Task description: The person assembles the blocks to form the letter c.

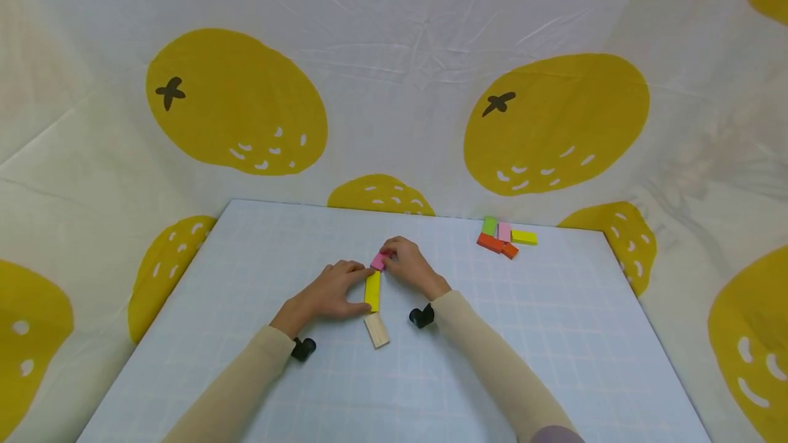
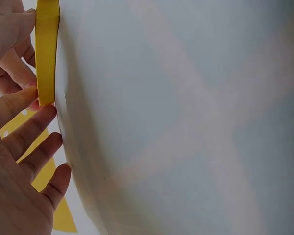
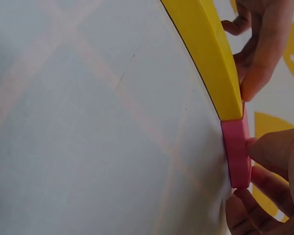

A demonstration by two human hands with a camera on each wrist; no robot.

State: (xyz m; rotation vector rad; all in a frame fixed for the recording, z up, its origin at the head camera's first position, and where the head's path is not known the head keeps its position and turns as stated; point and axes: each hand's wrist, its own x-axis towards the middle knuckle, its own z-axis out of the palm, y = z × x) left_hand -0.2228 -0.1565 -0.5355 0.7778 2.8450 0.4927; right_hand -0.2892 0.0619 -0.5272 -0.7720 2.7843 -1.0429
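The person wears long, plain cream sleeves. The left sleeve (image 1: 230,388) and the right sleeve (image 1: 495,361) both reach the wrist and end in a straight edge, leaving the left hand (image 1: 332,290) and right hand (image 1: 411,267) bare. Below each wrist sits a small black camera, the left camera (image 1: 304,349) and right camera (image 1: 422,317) both short and rounded. A rounded, muted purple patch (image 1: 557,435) overlaps the right sleeve near the elbow end.

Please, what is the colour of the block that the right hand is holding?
The block is pink; it shows best in the right wrist view.
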